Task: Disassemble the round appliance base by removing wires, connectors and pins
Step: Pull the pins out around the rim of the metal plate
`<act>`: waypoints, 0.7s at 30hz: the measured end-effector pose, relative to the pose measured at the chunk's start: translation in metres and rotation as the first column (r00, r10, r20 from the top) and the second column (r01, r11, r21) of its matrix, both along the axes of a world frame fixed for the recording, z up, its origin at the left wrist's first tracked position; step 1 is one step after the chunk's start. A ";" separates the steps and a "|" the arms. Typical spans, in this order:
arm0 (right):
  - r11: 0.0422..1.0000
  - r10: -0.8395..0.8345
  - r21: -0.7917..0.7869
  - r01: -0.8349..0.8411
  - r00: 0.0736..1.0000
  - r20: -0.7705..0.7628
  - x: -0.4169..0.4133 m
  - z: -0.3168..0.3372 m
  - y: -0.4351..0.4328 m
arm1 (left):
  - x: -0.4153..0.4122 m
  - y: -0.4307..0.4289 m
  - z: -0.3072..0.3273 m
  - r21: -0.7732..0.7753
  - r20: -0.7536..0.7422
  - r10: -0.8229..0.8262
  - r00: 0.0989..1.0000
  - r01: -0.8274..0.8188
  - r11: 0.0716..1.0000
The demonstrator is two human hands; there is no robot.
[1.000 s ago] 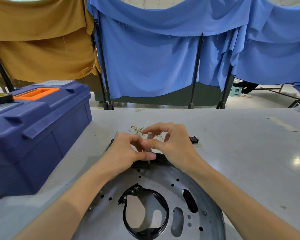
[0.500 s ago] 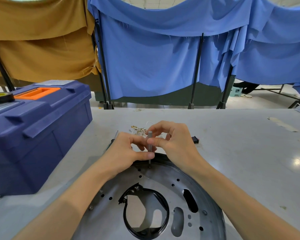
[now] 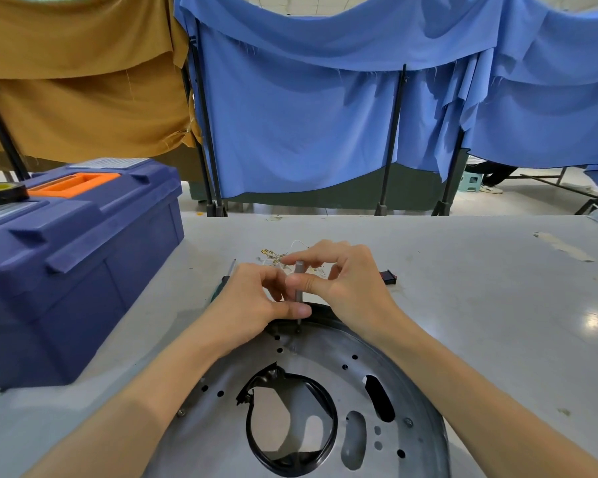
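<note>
Fingers (image 3: 320,255) and thumb of the right hand (image 3: 354,289) pinch a small grey screwdriver (image 3: 298,269) upright, its tip on the far rim of the round metal base (image 3: 328,357) lying on the table (image 3: 463,288). The left hand (image 3: 252,305) has its fingers curled and its thumb against the lower shaft; I cannot tell whether it grips the shaft.
</note>
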State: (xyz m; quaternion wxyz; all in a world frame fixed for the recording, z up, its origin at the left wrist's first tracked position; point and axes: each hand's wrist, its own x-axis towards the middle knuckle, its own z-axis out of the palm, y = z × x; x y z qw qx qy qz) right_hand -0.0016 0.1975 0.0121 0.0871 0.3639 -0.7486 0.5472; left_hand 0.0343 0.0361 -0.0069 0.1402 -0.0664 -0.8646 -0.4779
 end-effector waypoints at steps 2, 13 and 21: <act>1.000 -0.014 -0.006 0.015 0.999 0.029 -0.001 0.000 0.000 | 0.000 0.000 0.000 -0.001 -0.005 -0.010 1.000 0.010 1.000; 1.000 -0.018 -0.018 0.019 0.999 0.047 -0.001 -0.001 -0.001 | 0.001 0.001 0.000 0.014 -0.012 -0.016 1.000 0.016 1.000; 0.999 -0.008 -0.034 0.009 0.999 0.031 -0.002 -0.001 0.000 | -0.001 0.001 -0.001 -0.011 -0.012 -0.009 1.000 0.009 1.000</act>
